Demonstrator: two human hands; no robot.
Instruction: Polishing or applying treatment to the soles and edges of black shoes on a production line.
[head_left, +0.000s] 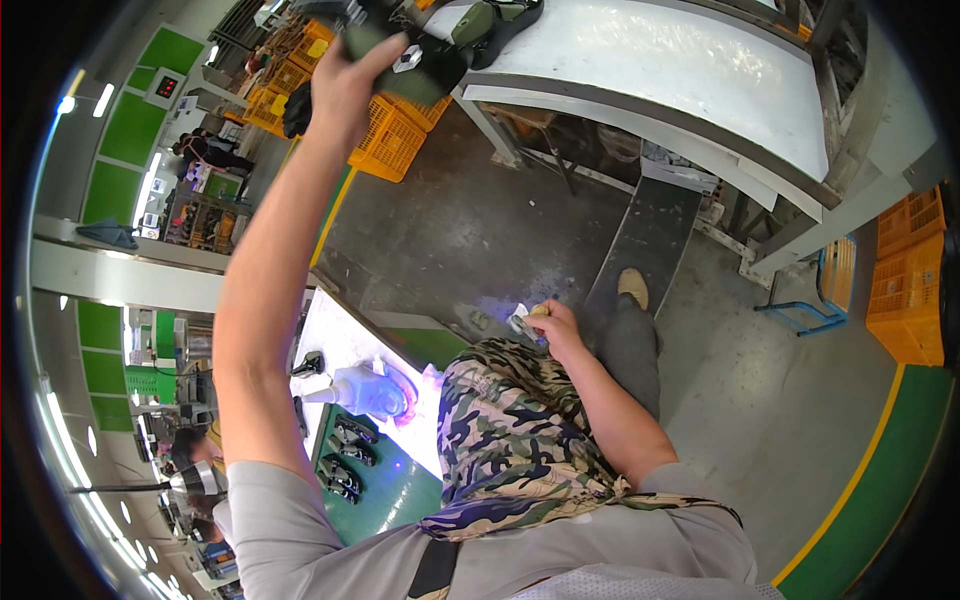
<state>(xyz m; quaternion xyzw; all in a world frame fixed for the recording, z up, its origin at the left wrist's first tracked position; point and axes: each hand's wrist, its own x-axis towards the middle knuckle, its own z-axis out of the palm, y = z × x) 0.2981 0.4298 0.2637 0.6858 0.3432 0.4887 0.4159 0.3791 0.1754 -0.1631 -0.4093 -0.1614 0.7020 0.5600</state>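
Observation:
My left hand [345, 85] is stretched far out to the upper left, thumb apart, gripping a black and olive-green shoe-like piece [405, 65] that is smeared by motion. Just right of it, at the edge of a white worktop, lies a similar black and green piece [480, 25]. Down in front of my waist, my right hand [555, 325] is closed around a small tool [525, 322] with whitish and tan parts; its kind is not clear.
A white-topped bench [680, 60] crosses the top right. Yellow crates [390, 140] stand beyond my left arm, orange crates [908, 285] at far right. A blue-framed stool [825, 300] is nearby. Beside me, a table holds a bluish squeeze bottle [370, 390] and several dark pieces [345, 455].

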